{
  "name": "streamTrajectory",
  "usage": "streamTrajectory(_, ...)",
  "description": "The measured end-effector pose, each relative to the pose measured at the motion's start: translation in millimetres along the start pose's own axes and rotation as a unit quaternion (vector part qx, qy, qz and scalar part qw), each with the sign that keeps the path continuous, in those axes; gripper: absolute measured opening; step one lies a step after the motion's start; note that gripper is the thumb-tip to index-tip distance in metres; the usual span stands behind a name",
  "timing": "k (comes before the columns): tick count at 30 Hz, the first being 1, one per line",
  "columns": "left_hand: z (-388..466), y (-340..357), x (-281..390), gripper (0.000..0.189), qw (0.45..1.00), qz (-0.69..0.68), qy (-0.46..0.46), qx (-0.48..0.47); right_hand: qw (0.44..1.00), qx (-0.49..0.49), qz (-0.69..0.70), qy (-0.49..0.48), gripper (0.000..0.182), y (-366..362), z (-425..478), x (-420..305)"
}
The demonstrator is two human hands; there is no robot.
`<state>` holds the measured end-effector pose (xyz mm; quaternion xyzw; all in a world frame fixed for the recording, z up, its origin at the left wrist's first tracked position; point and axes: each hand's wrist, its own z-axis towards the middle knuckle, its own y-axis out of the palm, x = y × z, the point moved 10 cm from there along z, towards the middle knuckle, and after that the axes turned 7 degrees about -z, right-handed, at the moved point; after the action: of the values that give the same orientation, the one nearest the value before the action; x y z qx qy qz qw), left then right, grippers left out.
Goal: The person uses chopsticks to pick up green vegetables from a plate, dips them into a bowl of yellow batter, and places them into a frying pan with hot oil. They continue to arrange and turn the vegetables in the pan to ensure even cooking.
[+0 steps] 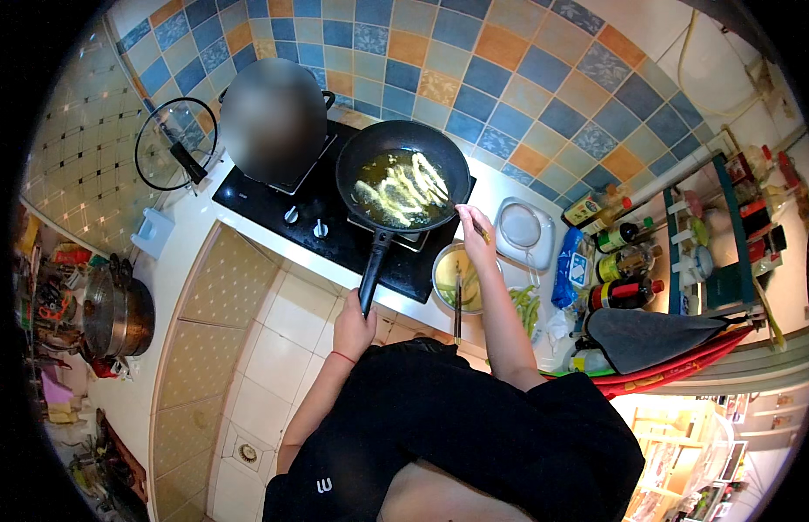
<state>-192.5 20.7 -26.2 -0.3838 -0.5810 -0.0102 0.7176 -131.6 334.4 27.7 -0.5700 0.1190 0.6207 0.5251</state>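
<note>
My left hand (354,329) is closed around the handle of a black frying pan (404,134) on the gas cooktop. Several battered strips (394,192) lie in bubbling oil inside the pan. At the pan's right rim, my right hand (476,228) holds chopsticks (481,230); their tips are hard to make out. Just beneath my right forearm stands a bowl of yellow batter (451,267) with green pods in it, and a second pair of chopsticks (458,313) rests across it. A plate of green bean pods (526,310) is partly hidden behind that forearm.
A blurred pot (274,121) stands on the left burner, with a glass lid (176,143) farther left. Right of the cooktop are a wire strainer (520,225) on a white tray, a blue packet (569,267) and several bottles (623,293). A steamer pot (120,313) sits on the left counter.
</note>
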Motion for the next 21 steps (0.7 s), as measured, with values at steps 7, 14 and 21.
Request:
streamTrajectory(7, -0.2, -1.1, 0.4, 0.039, 1.0, 0.005, -0.002, 0.002, 0.997, -0.038, -0.018, -0.061, 0.019, 6.7, -0.3, -16.7)
streamTrajectory(14, 0.0, -1.5, 0.7, 0.04, 1.0, 0.003, 0.003, 0.003, 0.967, -0.055, -0.151, -0.198, 0.017, 15.4, 5.0, -46.1)
streamTrajectory(21, -0.5, -1.2, 0.7, 0.04, 1.0, -0.003, -0.001, -0.002, 0.964, -0.02, -0.151, -0.218, 0.017, 12.8, -5.7, -54.3)
